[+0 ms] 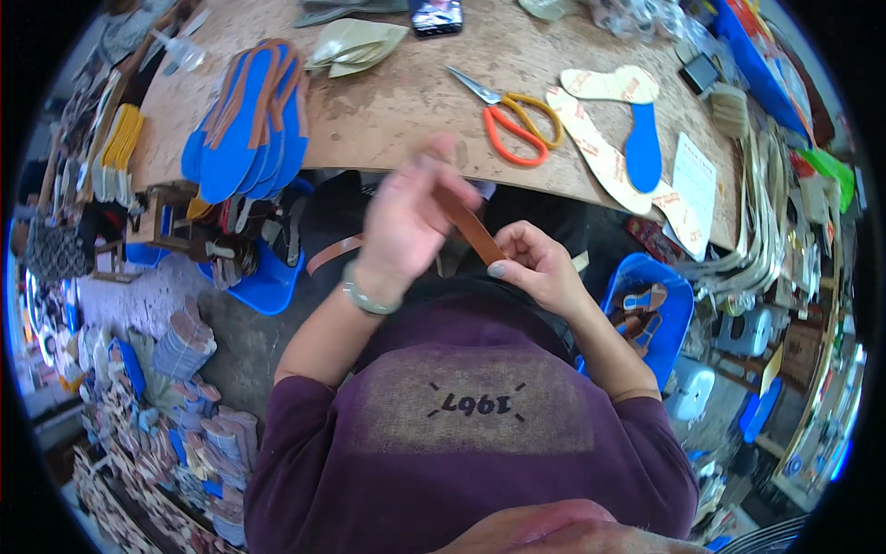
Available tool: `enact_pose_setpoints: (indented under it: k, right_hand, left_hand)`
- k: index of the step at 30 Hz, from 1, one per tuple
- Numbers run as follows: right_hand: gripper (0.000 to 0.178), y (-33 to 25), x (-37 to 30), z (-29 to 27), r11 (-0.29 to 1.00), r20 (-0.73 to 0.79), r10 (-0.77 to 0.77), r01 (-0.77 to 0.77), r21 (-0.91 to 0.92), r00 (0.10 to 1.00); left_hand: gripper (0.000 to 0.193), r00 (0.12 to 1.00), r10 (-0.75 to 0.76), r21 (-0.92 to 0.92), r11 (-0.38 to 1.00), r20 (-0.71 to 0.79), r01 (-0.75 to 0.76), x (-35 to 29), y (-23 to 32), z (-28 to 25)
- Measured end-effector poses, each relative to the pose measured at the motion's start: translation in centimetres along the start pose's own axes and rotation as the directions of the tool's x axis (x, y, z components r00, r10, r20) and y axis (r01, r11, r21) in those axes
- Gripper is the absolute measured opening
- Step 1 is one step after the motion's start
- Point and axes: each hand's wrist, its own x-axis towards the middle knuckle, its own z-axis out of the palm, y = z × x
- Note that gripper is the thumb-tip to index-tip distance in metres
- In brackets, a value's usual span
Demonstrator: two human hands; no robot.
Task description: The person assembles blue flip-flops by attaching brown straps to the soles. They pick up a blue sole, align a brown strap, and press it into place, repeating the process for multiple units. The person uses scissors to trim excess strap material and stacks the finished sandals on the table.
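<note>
A narrow brown leather strap (476,231) slants between my hands, just off the near edge of the table. My right hand (540,268) pinches its lower end between thumb and fingers. Around the upper end, my left hand (401,217) has its fingers curled on the strap; its fingertips are blurred by motion. A lighter brown strip (334,253) shows beside my left wrist, and whether it belongs to the same strap I cannot tell. Beyond my hands, scissors (508,115) with orange and yellow handles lie spread on the wooden table (397,120).
Blue insoles (242,138) with brown straps lie stacked at the table's left. Cream sole shapes (600,138), a blue insole piece (644,152) and a white sheet (692,189) lie at right. A phone (436,17) is at the back. Below right stands a blue basket (678,305) holding sandals.
</note>
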Motion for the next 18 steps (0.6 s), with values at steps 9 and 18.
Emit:
enact_pose_setpoints:
  k: [9, 18]
  right_hand:
    - [0.018, -0.7, -2.3, -2.4, 0.889, 0.409, -0.036, 0.216, -0.404, 0.912]
    - [0.033, -3.9, 2.3, -1.9, 0.700, 0.376, -0.226, 0.418, -0.579, 0.899]
  left_hand:
    - [0.036, 0.894, 0.417, 0.198, 0.874, 0.162, -0.444, -0.9, 6.6, -0.1]
    - [0.036, 0.922, 0.335, 0.216, 0.902, 0.196, -0.373, -1.4, 4.8, -0.8]
